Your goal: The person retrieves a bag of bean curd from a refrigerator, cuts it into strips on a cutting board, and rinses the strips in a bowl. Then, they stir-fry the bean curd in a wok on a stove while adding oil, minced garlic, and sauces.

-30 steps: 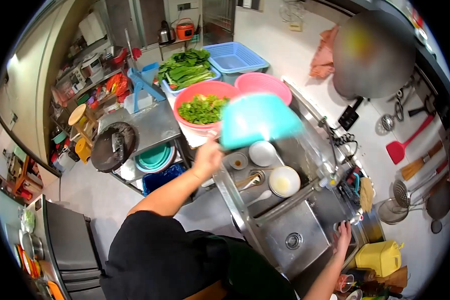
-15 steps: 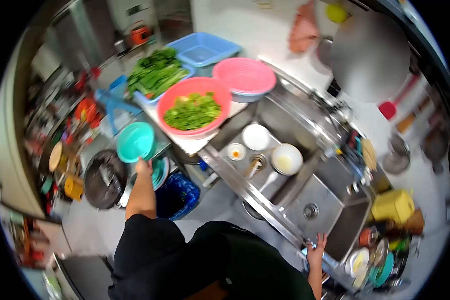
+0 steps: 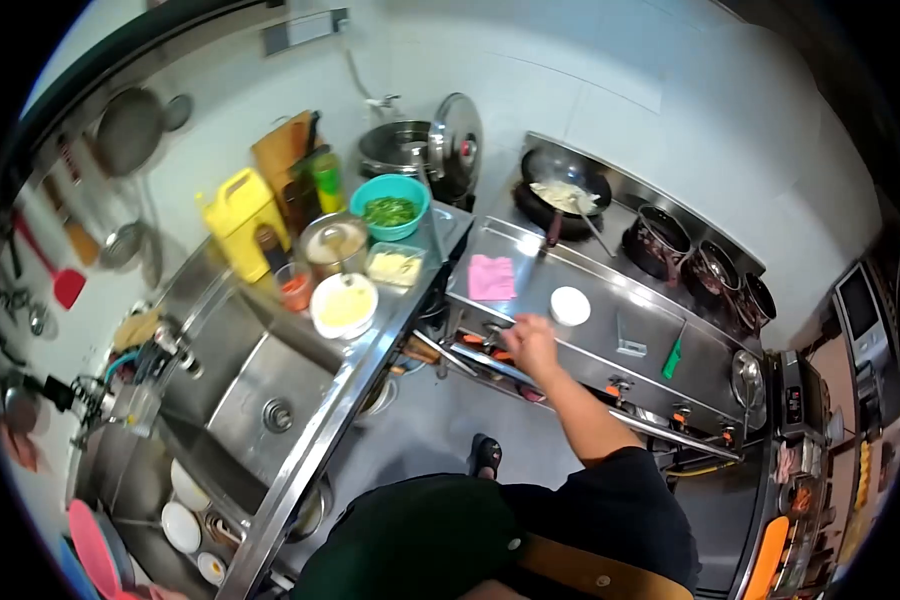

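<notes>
My right hand (image 3: 532, 345) is over the front edge of the steel stove counter (image 3: 590, 345), its fingers loosely bent and apart, with nothing seen in them. Its fingertips come close to a stove knob (image 3: 492, 333) on the front panel. A white bowl (image 3: 570, 306) and a folded pink cloth (image 3: 491, 277) lie on the counter just beyond the hand. Farther back, a wok (image 3: 565, 190) with pale food and a ladle in it gives off steam on the burner. My left hand is out of sight.
Dark pots (image 3: 657, 235) line the stove's back. A green-handled tool (image 3: 674, 358) lies to the right. On the left counter stand a teal basin (image 3: 390, 232) of chopped greens, a bowl of yellow liquid (image 3: 344, 306) and a yellow jug (image 3: 245, 225), beside the double sink (image 3: 260, 380).
The view has swung right, from the sink and vegetable basins to the stove. My right hand has moved from the sink edge to the stove front; my left hand, earlier at a teal basin, has left view.
</notes>
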A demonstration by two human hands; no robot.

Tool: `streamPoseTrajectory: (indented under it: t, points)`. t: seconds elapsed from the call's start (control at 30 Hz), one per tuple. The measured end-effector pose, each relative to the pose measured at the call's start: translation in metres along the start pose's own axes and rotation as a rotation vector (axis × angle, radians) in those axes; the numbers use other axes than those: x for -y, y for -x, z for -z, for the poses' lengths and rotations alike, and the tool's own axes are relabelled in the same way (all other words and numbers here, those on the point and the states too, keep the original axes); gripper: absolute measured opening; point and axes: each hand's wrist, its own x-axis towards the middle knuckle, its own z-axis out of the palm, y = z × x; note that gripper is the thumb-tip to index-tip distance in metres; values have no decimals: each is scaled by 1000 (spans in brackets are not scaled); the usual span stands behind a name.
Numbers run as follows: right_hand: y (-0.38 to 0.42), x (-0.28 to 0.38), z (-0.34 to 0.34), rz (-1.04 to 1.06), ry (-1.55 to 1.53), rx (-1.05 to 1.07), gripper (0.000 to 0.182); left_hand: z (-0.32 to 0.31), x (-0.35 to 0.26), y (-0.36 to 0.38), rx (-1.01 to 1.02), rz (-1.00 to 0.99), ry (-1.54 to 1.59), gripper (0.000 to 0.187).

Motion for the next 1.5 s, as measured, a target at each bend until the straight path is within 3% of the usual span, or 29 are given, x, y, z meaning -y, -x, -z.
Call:
streamPoseTrajectory:
  t: [0.03, 0.07, 0.1, 0.13, 0.17, 0.2, 0.27, 0.33, 0.37, 0.4, 0.43, 0.47, 0.53, 0.57, 0.6, 0.63, 0.67, 0.7, 0.77, 0.83, 0.9, 0.97, 1.0, 1.07, 1.13, 1.23, 1.27, 1.37, 1.5]
  points:
    - [-17, -31, 16, -52, 72, -18, 12, -54, 3, 13, 191, -1, 184, 29]
    - [-33, -66, 27, -99, 139, -46, 9, -75, -83, 50, 196, -112, 177, 27]
    - [-49, -107, 31, -156, 205, -72, 9, -103, -133, 83, 297, -16, 161, 29]
    - [-68, -147, 34, -208, 269, -91, 10, -127, -180, 129, 379, 75, 541, 35]
    - [-95, -199, 39, -321, 267, -21, 12, -172, -233, 195, 606, -87, 282, 46]
    - [-119, -226, 39, -430, 269, 26, 14, -191, -258, 228, 623, -411, 190, 45]
    - [-139, -269, 28, -413, 329, 96, 17, -208, -329, 282, 928, -114, 490, 38]
    - [-157, -310, 12, -377, 397, 186, 20, -204, -398, 315, 1047, -311, 490, 30]
    - [-166, -334, 2, -581, 175, 418, 21, -205, -415, 323, 1177, -191, 503, 28]
    - [-174, -360, -13, -784, -56, 651, 21, -212, -420, 327, 1201, -300, 484, 26]
    - [-166, -469, -82, -688, -111, 550, 19, -218, -424, 327, 1190, -295, 459, 26]
    - [-215, -368, 21, -787, 5, 687, 20, -225, -425, 327, 1181, -291, 438, 25]
    - [-262, -348, 82, -599, 211, 719, 23, -250, -407, 319, 1080, -297, 374, 25]
    - [-284, -334, 113, -338, 472, 799, 21, -265, -393, 311, 980, -317, 317, 25]
    - [-299, -373, 110, -280, 574, 765, 21, -288, -371, 303, 1008, -262, 271, 24]
    - [-317, -333, 140, -201, 691, 796, 28, -302, -353, 293, 1034, -206, 208, 23]
    - [-326, -362, 139, -403, 645, 688, 30, -284, -395, 301, 949, -239, 209, 20]
    - [-340, -346, 149, -196, 758, 803, 29, -275, -430, 309, 918, -275, 185, 18]
    - [-356, -280, 164, -290, 768, 935, 28, -277, -455, 337, 1032, -212, 385, 17]
    - [-358, -277, 152, -338, 746, 947, 29, -265, -465, 372, 1376, -197, 338, 13]
    - [-363, -311, 135, -83, 768, 1058, 30, -256, -447, 432, 1667, -41, 509, 8]
    - [-361, -304, 127, -70, 759, 955, 34, -257, -427, 487, 1926, -112, 276, 10]
    - [-362, -303, 123, -67, 741, 837, 39, -263, -413, 518, 2048, -42, 230, 13]
    - [-392, -336, 131, -205, 835, 977, 31, -288, -352, 593, 2189, 580, 85, 14]
    - [-427, -289, 146, -534, 877, 1124, 28, -318, -306, 653, 2158, 1395, -65, 15]
    - [-458, -252, 161, -520, 1049, 1213, 25, -360, -254, 746, 2060, 1665, 225, 14]
    - [-462, -233, 158, -590, 1090, 1208, 23, -374, -250, 750, 2127, 1967, 498, 13]
    - [-452, -215, 132, -715, 1034, 1239, 18, -386, -268, 797, 1560, 1819, 709, 15]
    - [-401, -256, 81, -768, 709, 1170, 19, -397, -316, 788, 1363, 1857, 428, 17]
